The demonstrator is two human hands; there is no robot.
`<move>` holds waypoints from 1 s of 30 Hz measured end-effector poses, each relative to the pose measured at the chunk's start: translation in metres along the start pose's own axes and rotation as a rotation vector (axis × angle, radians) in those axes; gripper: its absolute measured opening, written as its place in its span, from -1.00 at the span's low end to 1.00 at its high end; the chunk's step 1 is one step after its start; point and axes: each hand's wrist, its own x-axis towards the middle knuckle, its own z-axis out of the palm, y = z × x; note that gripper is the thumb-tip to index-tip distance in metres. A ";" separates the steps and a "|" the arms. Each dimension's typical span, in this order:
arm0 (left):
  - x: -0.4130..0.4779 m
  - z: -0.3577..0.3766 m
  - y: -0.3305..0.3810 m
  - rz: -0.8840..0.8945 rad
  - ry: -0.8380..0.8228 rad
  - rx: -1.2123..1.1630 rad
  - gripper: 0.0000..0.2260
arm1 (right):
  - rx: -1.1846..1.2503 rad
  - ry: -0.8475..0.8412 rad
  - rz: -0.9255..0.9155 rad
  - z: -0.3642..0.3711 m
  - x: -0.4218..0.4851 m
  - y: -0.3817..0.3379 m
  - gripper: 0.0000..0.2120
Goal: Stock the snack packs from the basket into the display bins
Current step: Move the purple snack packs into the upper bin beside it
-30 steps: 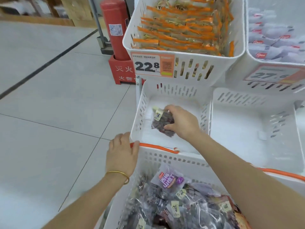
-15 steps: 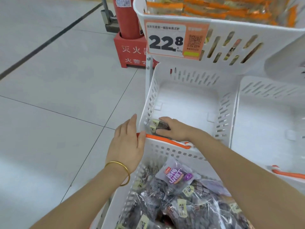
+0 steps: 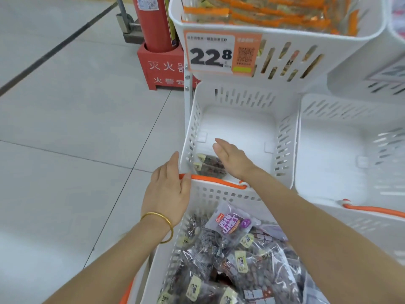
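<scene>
Our right hand (image 3: 232,157) hangs empty over the lower white slotted plastic display bin (image 3: 194,128), fingers straight and together, gripping nothing. Our left hand (image 3: 167,189), with a thin gold bangle (image 3: 163,224) at the wrist, rests on the far left corner of the white slotted plastic basket (image 3: 219,194), thumb laid against its orange handle (image 3: 210,180). Its fingers look straight rather than wrapped, so we read it as steadying the basket, not clutching it.

Two dark snack packs (image 3: 209,165) with pale labels already lie in the near left corner of that bin, just left of and below the right hand, apart from it.

The stock left to move lies the other way. A heap of clear crinkly snack packs (image 3: 230,270) of dark fruit fills the basket, towards us from both hands and lower. On top, close to the basket's far wall, sits a purple-and-white foil pack (image 3: 232,224). Its long axis runs across the basket, the right end a little farther from us. The right forearm passes just beside it, so we judge the right hand the natural one for the next pick: it is free, and need only draw back over the orange handle and dip. The left hand is about as near, but occupied with the rim.

Above, an upper white bin (image 3: 285,69) holds orange-trimmed packets (image 3: 274,16) behind a price card (image 3: 210,53) reading 22.8. A neighbouring white bin (image 3: 328,150) stands to the right, and a red fire extinguisher (image 3: 151,23) stands on the floor behind.
</scene>
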 end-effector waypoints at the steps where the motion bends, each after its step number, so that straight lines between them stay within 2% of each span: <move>1: -0.003 0.001 -0.001 0.012 0.009 0.003 -0.50 | -0.009 0.010 -0.023 0.000 -0.001 -0.001 -0.49; 3: -0.011 0.002 -0.002 0.015 0.005 0.011 -0.50 | -0.025 0.104 -0.120 -0.003 -0.012 -0.006 -0.53; 6: -0.020 0.003 -0.002 0.011 0.000 0.031 -0.50 | 0.080 0.488 -0.274 -0.019 -0.059 -0.020 -0.68; 8: -0.020 0.004 0.000 0.001 0.008 0.045 -0.51 | 0.162 0.653 -0.329 -0.025 -0.111 -0.025 -0.78; 10: -0.020 0.004 0.001 -0.001 0.016 0.046 -0.51 | 0.064 0.600 -0.310 -0.016 -0.160 -0.021 -0.83; 13: -0.024 0.003 0.001 0.039 0.053 0.021 -0.51 | -0.270 0.273 -0.104 0.016 -0.188 0.008 -0.75; 15: -0.029 0.002 0.000 0.117 0.120 -0.006 -0.53 | -0.333 0.132 0.013 0.037 -0.185 0.026 -0.64; 18: -0.045 0.002 -0.001 0.286 0.205 0.011 -0.57 | -0.353 0.174 0.026 0.060 -0.180 0.034 -0.54; 22: -0.078 0.012 0.009 0.345 0.229 -0.009 -0.57 | -0.427 0.246 -0.049 0.063 -0.188 0.031 -0.71; 24: -0.093 0.022 0.014 0.279 0.227 -0.093 -0.60 | -0.335 0.312 -0.060 0.056 -0.196 0.033 -0.79; 27: -0.113 0.034 0.028 0.094 0.072 -0.396 -0.50 | 0.181 0.392 0.045 0.034 -0.215 0.028 -0.85; 28: -0.117 0.037 0.035 0.024 -0.025 -0.509 -0.45 | 0.369 0.369 0.057 0.027 -0.221 0.025 -0.85; 30: -0.121 0.042 0.046 -0.062 -0.185 -0.614 -0.48 | 0.549 0.263 0.029 0.014 -0.231 0.020 -0.90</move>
